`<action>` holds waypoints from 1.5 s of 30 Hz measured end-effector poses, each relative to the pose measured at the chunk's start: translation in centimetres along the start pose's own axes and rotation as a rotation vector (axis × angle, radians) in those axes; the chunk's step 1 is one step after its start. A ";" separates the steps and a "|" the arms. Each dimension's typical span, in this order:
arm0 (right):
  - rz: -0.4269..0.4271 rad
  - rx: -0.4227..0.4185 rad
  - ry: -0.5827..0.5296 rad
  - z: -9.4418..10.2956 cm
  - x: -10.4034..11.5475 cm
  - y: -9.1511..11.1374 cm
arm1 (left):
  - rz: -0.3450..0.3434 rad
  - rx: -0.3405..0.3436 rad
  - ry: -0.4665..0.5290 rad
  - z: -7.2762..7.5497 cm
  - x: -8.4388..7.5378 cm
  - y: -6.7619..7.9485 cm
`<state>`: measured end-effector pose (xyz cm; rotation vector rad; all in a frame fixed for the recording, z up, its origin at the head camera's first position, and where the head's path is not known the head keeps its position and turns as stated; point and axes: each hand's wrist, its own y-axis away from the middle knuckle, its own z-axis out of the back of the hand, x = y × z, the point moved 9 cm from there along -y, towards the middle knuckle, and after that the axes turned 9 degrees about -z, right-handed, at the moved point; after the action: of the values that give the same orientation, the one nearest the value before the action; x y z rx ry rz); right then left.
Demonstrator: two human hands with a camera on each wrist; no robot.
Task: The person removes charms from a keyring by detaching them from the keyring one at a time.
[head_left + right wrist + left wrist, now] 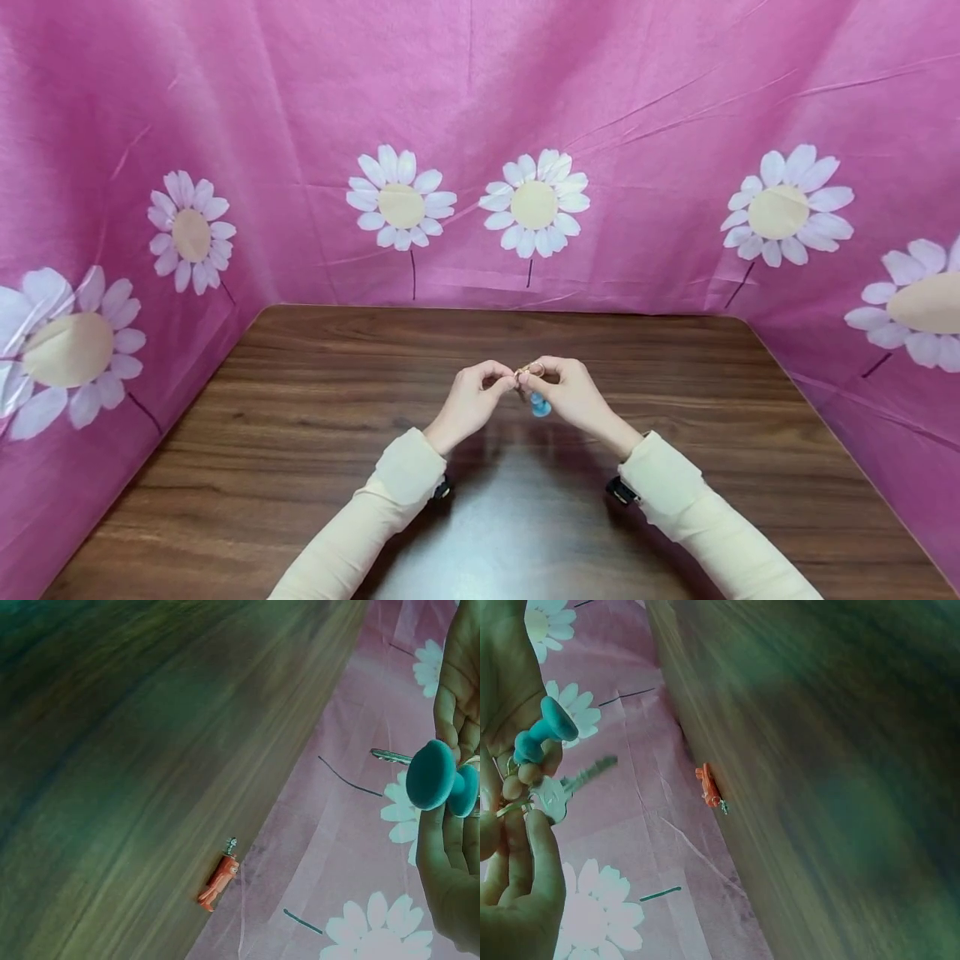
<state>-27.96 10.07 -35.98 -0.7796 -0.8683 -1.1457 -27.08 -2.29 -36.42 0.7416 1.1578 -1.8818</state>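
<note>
Over the middle of the table, my left hand and my right hand meet at the fingertips. Between them they pinch a gold-coloured key ring. From it hangs a blue charm shaped like a push pin, with a narrow waist and round ends. A silver key sticks out from the left fingertips in the left wrist view. In the right wrist view the charm covers part of the key. Fingers hide much of the ring.
An orange figure-shaped keychain with a small metal chain lies on the brown wooden table near its far edge; the hands hide it in the head view. Pink cloth with white daisies stands around the table's back and sides.
</note>
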 end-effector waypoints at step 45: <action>-0.065 0.017 -0.272 -1.4 -1.6 -0.3 | 0.013 -0.065 -0.098 0.5 0.7 0.2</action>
<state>-28.29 9.47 -38.05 -0.9128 -1.1351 -1.1027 -27.28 -3.05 -36.87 0.6131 1.1437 -1.8401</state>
